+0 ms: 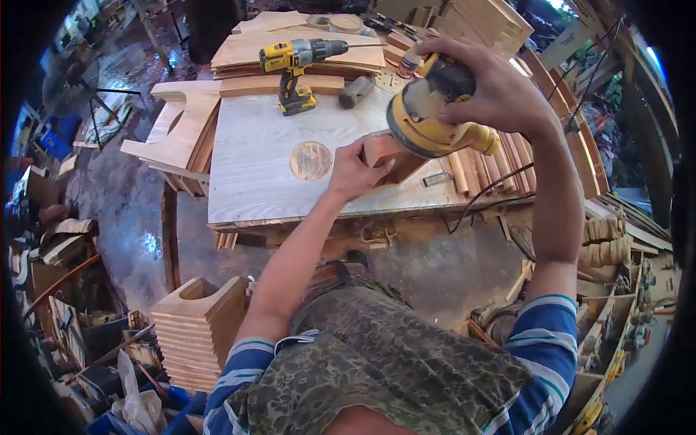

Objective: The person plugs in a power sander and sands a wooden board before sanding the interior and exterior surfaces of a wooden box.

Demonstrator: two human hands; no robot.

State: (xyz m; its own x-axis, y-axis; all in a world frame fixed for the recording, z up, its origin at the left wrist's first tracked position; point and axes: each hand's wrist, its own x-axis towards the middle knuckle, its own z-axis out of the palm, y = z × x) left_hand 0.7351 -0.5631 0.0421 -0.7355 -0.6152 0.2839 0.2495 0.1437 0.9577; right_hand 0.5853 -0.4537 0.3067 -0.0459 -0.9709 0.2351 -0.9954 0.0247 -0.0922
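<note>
My right hand (pixel 500 87) grips a yellow and black orbital sander (pixel 424 119) by its top, tilted over the workbench. Below the sander, my left hand (pixel 357 172) is wrapped round a reddish-brown wooden piece (pixel 395 161), near its left end. The sander's pad side rests against or very close to the top of this piece; its contact face is hidden. A power cord (pixel 496 190) runs down near the bench's right front edge.
On the pale workbench (pixel 250 170) stands a yellow cordless drill (pixel 293 72) with a long bit. Stacked boards (pixel 232 54) lie behind it, and wooden strips (pixel 478 167) lie at right. Cut wooden panels (pixel 192 326) are piled on the floor by my left arm.
</note>
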